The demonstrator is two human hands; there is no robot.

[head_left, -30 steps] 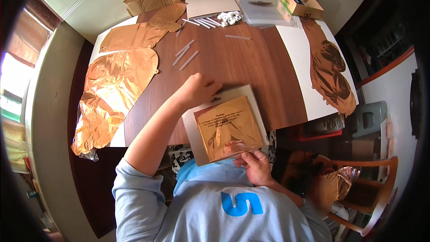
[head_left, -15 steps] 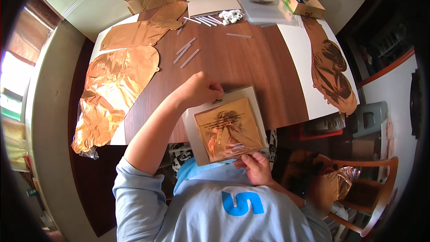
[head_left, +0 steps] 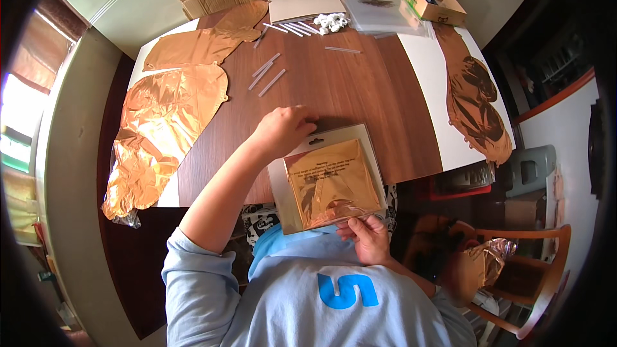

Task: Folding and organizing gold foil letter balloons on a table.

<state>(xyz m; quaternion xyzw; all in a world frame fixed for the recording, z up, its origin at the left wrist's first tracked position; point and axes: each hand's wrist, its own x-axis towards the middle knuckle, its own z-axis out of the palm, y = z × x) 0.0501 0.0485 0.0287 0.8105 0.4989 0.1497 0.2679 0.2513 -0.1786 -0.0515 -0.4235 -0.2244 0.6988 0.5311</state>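
Observation:
A flat clear plastic packet (head_left: pixel 334 177) rests against the near table edge, tilted toward me. Inside it are a pale card with a hang hole and a folded gold foil balloon (head_left: pixel 344 196); dark print covers its upper part. My right hand (head_left: pixel 367 240) pinches the packet's lower edge between thumb and fingers. At the packet's upper left corner is my left hand (head_left: pixel 285 132), its fingers curled inward and closed. Its fingertips are partly hidden, so what they hold, if anything, does not show.
Flat gold foil balloons (head_left: pixel 173 106) cover the table's left side; another gold foil piece (head_left: pixel 474 93) lies at the right. Clear straws (head_left: pixel 272 83), a white clump (head_left: pixel 331 23), plastic sleeves (head_left: pixel 385 13) and a small box (head_left: pixel 434 6) sit farther back. A wooden chair (head_left: pixel 553 257) stands right.
The packet has shifted slightly right and turned flatter, so its print and hang hole show more clearly. My left hand has drawn back a little from the hole; my right hand keeps its pinch.

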